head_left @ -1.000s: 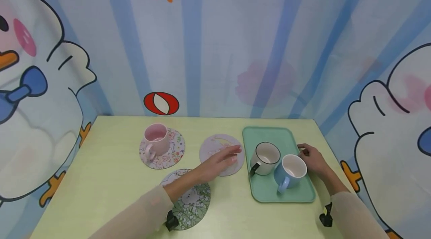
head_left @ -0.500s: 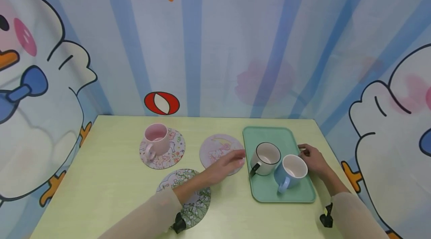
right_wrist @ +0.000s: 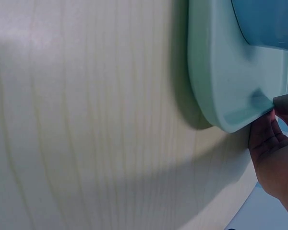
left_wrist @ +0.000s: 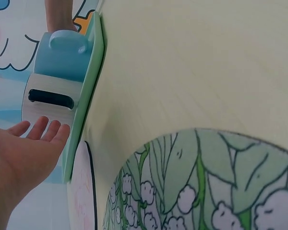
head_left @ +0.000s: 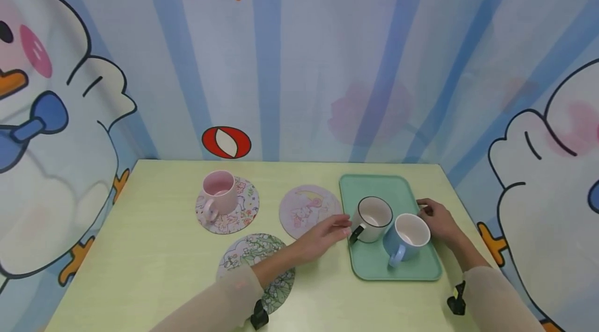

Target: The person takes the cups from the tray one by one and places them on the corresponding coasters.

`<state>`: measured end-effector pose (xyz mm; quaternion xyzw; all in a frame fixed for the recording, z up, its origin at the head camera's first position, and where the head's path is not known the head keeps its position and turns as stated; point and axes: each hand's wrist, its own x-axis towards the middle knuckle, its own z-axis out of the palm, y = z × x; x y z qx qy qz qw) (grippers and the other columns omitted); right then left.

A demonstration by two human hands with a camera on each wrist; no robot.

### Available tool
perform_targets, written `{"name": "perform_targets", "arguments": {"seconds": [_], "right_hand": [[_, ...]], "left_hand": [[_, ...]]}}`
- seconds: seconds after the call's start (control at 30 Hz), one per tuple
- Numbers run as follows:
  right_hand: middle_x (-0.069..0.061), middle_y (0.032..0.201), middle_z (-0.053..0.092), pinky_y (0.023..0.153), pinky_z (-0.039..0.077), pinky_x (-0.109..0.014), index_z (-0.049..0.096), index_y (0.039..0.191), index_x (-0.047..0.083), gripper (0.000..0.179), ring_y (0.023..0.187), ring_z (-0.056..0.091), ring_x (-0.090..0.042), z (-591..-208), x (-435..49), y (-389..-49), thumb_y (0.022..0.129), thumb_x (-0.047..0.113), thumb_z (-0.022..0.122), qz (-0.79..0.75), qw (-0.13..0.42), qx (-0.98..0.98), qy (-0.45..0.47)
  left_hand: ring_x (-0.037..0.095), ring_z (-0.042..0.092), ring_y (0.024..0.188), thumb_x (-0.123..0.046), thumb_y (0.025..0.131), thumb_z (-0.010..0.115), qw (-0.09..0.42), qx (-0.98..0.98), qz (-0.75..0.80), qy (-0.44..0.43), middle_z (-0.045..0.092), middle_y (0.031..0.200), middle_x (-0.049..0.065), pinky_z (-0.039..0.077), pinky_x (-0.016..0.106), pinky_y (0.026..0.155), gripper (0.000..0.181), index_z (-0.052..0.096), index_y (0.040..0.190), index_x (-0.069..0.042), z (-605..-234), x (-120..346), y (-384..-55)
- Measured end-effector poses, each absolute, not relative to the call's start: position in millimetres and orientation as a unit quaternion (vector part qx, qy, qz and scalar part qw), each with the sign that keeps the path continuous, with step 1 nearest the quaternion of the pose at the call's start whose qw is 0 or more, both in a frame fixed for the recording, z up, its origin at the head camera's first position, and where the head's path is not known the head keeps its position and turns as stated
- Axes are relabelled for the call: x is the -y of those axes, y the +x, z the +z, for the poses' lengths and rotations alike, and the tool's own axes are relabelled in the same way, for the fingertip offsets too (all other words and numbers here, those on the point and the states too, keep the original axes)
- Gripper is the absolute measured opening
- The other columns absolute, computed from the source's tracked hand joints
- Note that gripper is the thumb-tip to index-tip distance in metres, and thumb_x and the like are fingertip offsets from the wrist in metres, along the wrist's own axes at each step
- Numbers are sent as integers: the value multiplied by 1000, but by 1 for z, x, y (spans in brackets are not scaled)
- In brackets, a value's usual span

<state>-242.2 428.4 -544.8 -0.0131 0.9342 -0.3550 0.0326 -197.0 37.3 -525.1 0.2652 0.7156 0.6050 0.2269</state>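
A mint green tray (head_left: 374, 268) holds a white mug (head_left: 374, 231) with a dark rim and black handle, and a light blue mug (head_left: 403, 246) close beside it. My left hand (head_left: 320, 239) hovers at the tray's left edge, fingers extended toward the white mug's handle side. In the left wrist view the fingertips of the left hand (left_wrist: 29, 160) appear just short of the mug or overlapping it; contact is unclear. On the tray's right rim my right hand (head_left: 440, 222) pinches the edge, thumb above and fingers below, as the right wrist view shows.
A pink mug (head_left: 220, 194) stands on a patterned round mat (head_left: 246, 207) at the left. A lilac round mat (head_left: 306, 207) lies left of the tray. The green floral mat (head_left: 245, 251) is partly under the left forearm. A printed curtain (head_left: 309, 62) hangs behind the table.
My left hand has moved right, from over the lilac mat to the tray's left edge beside the white mug. The right hand stays on the tray's rim, and the tray and mugs keep their places.
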Motion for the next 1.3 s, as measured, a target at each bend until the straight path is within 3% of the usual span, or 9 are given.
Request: {"name": "perform_targets", "arguments": {"seconds": [0.4, 0.77, 1.0, 1.3], "right_hand": [[-34, 113, 66, 84, 54, -51, 51, 142, -15, 40, 105, 66, -45, -540, -430, -242, 107, 4, 53, -358, 38, -933, -11], [-26, 105, 66, 79, 51, -41, 52, 141, -14, 39, 94, 64, -32, -545, -430, -239, 106, 4, 54, -360, 34, -932, 1], [-29, 108, 66, 80, 53, -45, 54, 140, -14, 39, 97, 65, -36, -548, -429, -241, 105, 5, 54, -361, 22, -932, -3], [-28, 108, 66, 78, 53, -41, 53, 141, -14, 39, 97, 66, -35, -549, -431, -243, 106, 5, 54, -355, 31, -934, -11]], "left_hand": [[20, 61, 131, -40, 109, 57, 210, -736, 596, 241, 67, 139, 6, 48, 36, 110, 52, 57, 148, -6, -529, -49, -189], [18, 64, 124, -31, 110, 58, 215, -713, 622, 241, 68, 137, 8, 52, 32, 102, 46, 59, 146, -1, -533, -62, -187], [34, 66, 115, -28, 110, 60, 229, -687, 650, 230, 72, 118, 6, 58, 43, 95, 37, 64, 131, 1, -535, -70, -189], [7, 66, 118, -24, 107, 65, 205, -715, 619, 252, 72, 127, 6, 51, 21, 96, 33, 67, 130, -1, -538, -77, -192]]}}
